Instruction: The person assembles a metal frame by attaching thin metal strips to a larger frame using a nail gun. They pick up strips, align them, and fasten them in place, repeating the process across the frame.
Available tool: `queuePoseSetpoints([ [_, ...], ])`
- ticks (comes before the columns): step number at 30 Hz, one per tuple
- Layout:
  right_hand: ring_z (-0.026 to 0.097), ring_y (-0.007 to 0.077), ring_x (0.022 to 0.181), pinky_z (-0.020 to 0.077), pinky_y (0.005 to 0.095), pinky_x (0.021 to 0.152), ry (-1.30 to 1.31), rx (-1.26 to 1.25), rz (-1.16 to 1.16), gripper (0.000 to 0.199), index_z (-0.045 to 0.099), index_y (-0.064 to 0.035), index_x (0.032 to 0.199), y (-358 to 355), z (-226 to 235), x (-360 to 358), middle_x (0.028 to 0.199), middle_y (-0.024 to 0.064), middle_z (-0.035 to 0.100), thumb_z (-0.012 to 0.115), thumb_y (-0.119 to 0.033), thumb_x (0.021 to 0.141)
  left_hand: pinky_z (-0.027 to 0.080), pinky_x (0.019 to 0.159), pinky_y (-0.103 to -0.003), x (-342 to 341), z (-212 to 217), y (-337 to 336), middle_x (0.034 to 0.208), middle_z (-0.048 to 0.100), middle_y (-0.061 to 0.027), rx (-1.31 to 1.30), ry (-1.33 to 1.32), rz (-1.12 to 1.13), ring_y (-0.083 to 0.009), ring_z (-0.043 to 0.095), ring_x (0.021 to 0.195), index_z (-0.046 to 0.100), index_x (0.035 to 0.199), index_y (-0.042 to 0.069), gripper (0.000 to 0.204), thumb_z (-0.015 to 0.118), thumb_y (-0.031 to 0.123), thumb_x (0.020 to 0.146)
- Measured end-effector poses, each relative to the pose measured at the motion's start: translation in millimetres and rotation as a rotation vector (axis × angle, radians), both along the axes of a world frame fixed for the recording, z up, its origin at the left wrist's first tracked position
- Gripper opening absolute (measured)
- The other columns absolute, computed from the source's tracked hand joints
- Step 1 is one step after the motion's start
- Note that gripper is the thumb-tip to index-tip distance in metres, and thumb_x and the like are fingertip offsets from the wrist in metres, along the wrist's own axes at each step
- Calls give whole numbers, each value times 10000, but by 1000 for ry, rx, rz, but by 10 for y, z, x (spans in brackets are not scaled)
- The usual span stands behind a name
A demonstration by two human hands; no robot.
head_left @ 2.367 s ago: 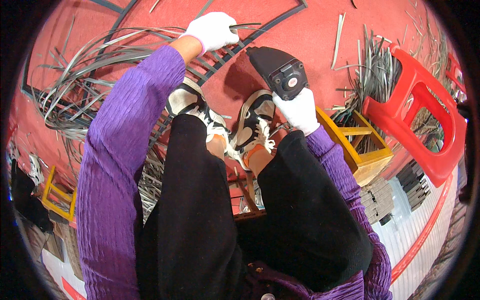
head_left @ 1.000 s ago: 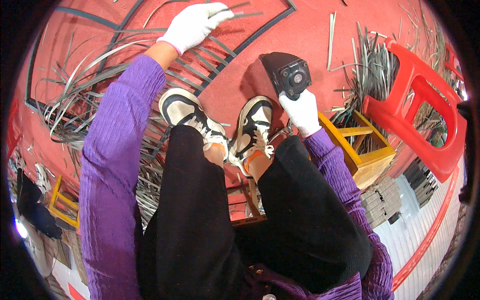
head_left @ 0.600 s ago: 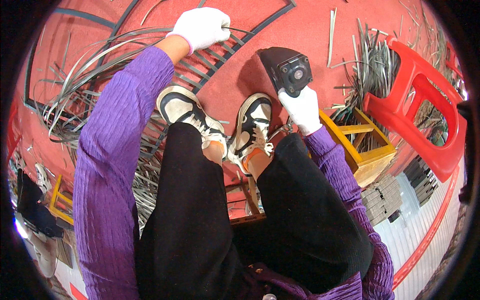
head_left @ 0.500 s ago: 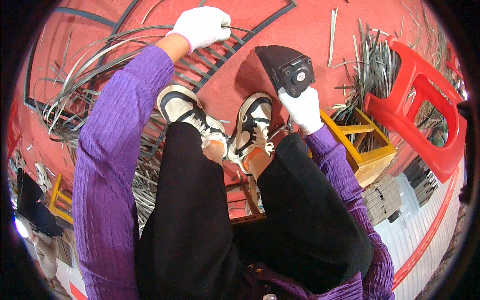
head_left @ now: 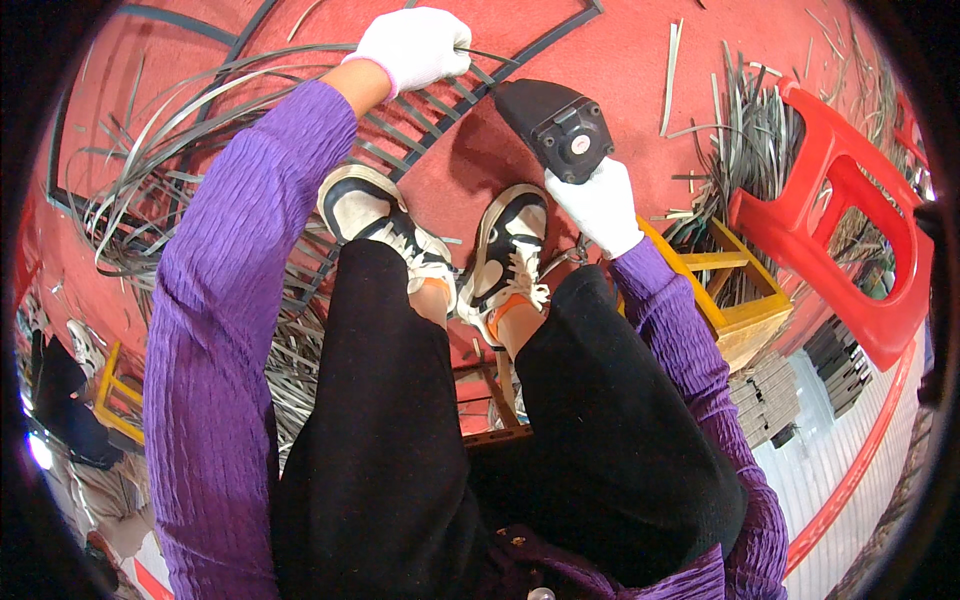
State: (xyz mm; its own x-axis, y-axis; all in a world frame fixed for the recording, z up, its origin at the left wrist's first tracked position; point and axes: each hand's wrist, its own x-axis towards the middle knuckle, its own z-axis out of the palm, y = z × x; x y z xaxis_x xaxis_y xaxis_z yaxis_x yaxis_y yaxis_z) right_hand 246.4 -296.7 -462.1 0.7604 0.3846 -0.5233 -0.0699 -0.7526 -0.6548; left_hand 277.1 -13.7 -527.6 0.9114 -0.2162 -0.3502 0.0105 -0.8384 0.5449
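Observation:
Up at the top, my left hand (head_left: 415,48), in a white glove, is closed around a grey flat strip (head_left: 487,56) whose end pokes out past the fingers. It is over a dark metal frame (head_left: 440,125) with several grey strips laid across it like rungs. My right hand (head_left: 603,208), also gloved, grips a black pneumatic staple gun (head_left: 560,128) from below. The gun's nose points up and left, close to the frame's edge; whether it touches cannot be told. Long loose strips (head_left: 150,165) trail in curves from my left hand down to the left.
Right of me stand a yellow wooden stool (head_left: 735,315) and a tipped red plastic stool (head_left: 850,220), with a bundle of grey strips (head_left: 755,130) beside them. My shoes (head_left: 505,250) rest on red carpet (head_left: 640,60). Another person's legs (head_left: 65,400) show at far left.
The staple gun in my right hand has moved up and left, nearer the frame. My left hand has shifted slightly up and right, still holding the strip.

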Motion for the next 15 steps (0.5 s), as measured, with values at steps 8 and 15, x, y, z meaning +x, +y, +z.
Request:
queuePoseSetpoints([
  [8,697,316,803,531,366,671,21,-106,58,324,680,-3,917,77,60,36,799,189,689,713,-291,773,486,727,-412,28,-109,52,811,658,-117,-74,58,-37,-290,637,808,662,855,91,259,558,329,861],
  [15,682,326,732,513,376,639,1,-15,-53,249,649,-3,899,-31,44,-3,752,183,666,665,-220,780,463,821,-419,14,-203,250,975,625,-152,-111,-65,-45,-332,600,919,598,1027,52,307,400,281,973],
])
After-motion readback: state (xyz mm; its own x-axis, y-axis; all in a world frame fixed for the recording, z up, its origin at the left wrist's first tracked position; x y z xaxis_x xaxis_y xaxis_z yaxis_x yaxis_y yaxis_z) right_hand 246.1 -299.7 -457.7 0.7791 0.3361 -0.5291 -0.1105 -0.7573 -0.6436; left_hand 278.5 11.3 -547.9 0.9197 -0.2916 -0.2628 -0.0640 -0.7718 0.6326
